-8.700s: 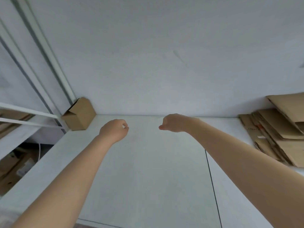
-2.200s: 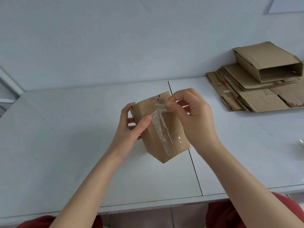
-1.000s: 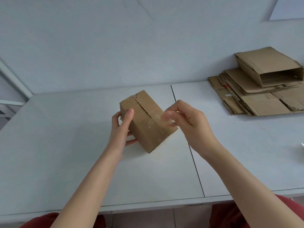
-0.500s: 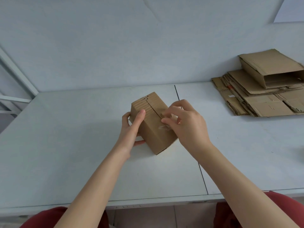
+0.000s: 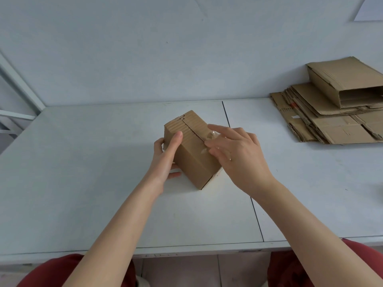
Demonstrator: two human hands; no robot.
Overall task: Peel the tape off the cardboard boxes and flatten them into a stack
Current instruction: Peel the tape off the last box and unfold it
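Small brown cardboard box (image 5: 192, 154): now lying mid-way across the white table (image 5: 83, 162), no longer being held up, top seam showing bare. Left hand (image 5: 165, 160) gripping its left side. Right hand (image 5: 238, 154), fingers straight, pressing the crumpled clear tape scrap (image 5: 210, 136). Flattening likely coming next.
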